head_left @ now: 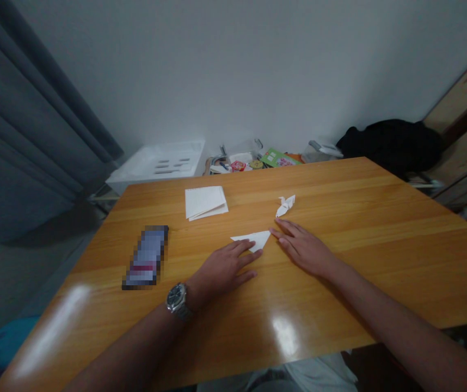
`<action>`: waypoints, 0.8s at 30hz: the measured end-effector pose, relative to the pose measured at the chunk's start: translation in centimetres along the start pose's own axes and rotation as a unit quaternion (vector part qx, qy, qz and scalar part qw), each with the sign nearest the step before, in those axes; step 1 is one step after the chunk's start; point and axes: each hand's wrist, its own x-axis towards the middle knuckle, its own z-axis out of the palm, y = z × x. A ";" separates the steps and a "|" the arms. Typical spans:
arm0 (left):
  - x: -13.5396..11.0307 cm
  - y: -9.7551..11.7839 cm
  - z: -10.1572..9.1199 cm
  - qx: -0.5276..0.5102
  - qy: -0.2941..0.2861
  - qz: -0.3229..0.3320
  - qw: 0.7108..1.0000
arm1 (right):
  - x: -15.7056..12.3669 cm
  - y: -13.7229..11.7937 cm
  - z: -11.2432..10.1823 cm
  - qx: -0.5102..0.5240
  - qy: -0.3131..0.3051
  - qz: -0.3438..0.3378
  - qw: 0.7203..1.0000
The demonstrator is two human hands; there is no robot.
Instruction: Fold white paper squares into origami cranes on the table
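White paper triangle (261, 238), between the near and far edges of the wooden table (380, 228), is being pressed by the spread left hand (227, 267), its right corner being met by the extended right hand (305, 250), nothing being gripped by either, a paper bird (286, 206) being seen nearer the far edge.

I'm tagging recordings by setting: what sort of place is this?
Likely a room in a home: a gray curtain hangs at the left, and a smartphone lies on a glossy wooden table.
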 end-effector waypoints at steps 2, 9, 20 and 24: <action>0.0 0.0 0.0 0.000 0.000 0.001 1.000 | 0.0 0.2 0.2 0.002 0.003 0.003 1.000; 0.0 0.2 -0.1 0.007 0.003 0.005 1.000 | 0.0 0.2 0.3 -0.004 0.006 0.002 1.000; 0.1 -0.6 0.1 0.036 0.024 0.006 0.999 | -0.1 0.5 0.2 -0.008 0.004 -0.015 1.000; 0.2 -1.0 0.0 0.042 0.037 -0.015 0.998 | -0.2 0.5 -0.1 -0.002 -0.004 -0.039 0.999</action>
